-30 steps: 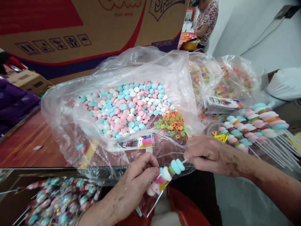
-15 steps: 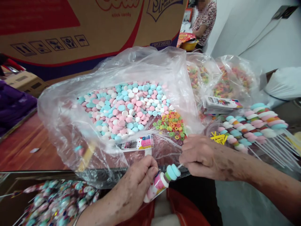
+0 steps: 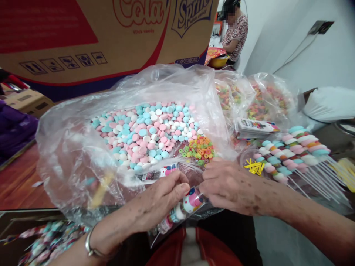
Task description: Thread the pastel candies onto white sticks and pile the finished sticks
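A candy skewer in a clear printed bag (image 3: pixel 191 200) slants across my lap, with pink, white and blue pieces showing through the plastic. My left hand (image 3: pixel 166 194) is closed on the bag, thumb along its upper part. At the bag's upper right end, my right hand (image 3: pixel 226 186) is closed with curled fingers, pinching that end; the stick is hidden there. Just beyond my hands lie a flat printed bag (image 3: pixel 156 174), a heap of pink, white and blue candies (image 3: pixel 144 136) and small ring gummies (image 3: pixel 201 149).
At right, yellow twist ties (image 3: pixel 253 167) sit in a round tub, beside stacked candy skewers (image 3: pixel 296 147) and a pile of printed bags (image 3: pixel 256 127). A large carton (image 3: pixel 83 37) stands behind. Packed candies (image 3: pixel 52 240) fill a box at lower left. Another person (image 3: pixel 235 33) sits far back.
The skewer has slid down into the bag, so the blue candies no longer stick out of its mouth. My right hand has moved left, close to my left hand. The view has shifted slightly.
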Tool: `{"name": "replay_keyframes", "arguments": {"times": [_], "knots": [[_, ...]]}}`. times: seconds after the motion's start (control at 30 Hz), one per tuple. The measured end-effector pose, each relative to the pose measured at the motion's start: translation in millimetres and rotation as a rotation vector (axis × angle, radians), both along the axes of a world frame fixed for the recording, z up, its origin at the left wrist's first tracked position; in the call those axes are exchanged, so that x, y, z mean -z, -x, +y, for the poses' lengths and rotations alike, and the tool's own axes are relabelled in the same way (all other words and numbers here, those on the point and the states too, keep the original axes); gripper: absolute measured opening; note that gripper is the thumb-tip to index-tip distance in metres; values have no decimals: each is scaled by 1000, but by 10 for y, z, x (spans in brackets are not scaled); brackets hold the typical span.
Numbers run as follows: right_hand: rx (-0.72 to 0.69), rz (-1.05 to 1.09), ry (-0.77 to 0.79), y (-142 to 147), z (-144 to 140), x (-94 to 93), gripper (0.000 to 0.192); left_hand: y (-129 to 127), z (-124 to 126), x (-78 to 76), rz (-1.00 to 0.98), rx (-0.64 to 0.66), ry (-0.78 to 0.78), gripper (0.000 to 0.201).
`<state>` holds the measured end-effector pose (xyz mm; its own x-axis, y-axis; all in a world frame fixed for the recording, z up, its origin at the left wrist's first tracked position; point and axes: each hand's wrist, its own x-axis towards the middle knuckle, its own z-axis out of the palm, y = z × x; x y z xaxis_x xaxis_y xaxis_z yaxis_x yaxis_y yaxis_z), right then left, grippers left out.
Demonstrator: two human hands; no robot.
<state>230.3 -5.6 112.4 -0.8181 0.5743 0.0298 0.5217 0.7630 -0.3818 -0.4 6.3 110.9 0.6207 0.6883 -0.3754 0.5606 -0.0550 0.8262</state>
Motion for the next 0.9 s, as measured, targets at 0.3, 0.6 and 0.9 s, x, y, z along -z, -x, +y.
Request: {"name": "replay_keyframes", "arguments": {"times": [0.3, 0.6, 0.9], "knots": [[-110, -20, -137, 53, 168, -128, 23, -188, -118, 148, -320, -225, 533, 33], [256, 195, -413, 75, 71, -47, 46, -362, -94, 259, -653, -557, 397, 31], [604, 585, 102, 179, -90, 113, 62, -362, -68, 285, -597, -678, 75, 27]]}}
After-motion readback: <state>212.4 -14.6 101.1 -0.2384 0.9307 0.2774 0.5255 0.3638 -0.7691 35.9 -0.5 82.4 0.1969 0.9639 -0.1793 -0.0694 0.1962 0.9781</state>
